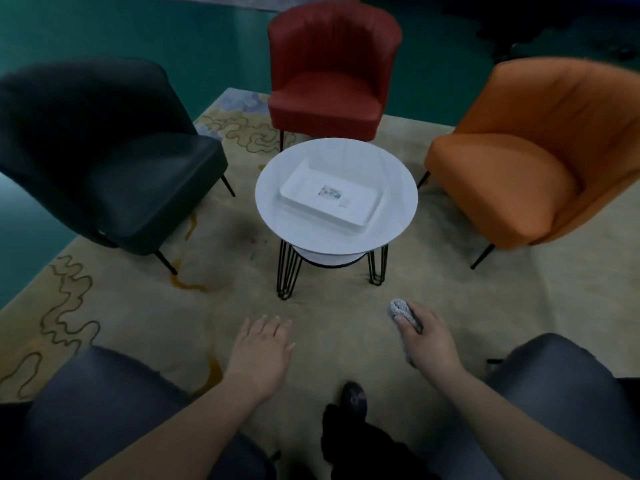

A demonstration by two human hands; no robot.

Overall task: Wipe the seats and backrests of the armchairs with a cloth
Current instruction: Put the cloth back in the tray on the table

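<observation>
Right hand (427, 341) fingers clamp one cloth (401, 310); left hand (261, 351) fingers apart; three armchairs, one table (398, 188).

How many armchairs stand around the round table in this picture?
3: a dark armchair left of the table, a red armchair behind it, an orange armchair to its right. Others may sit outside the view.

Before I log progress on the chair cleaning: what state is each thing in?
Cloth: bunched, gripped in right hand.
Left hand: open, holding nothing.
Dark chair, red chair, orange chair: upright, unoccupied.
Tray: flat on round table.
</observation>
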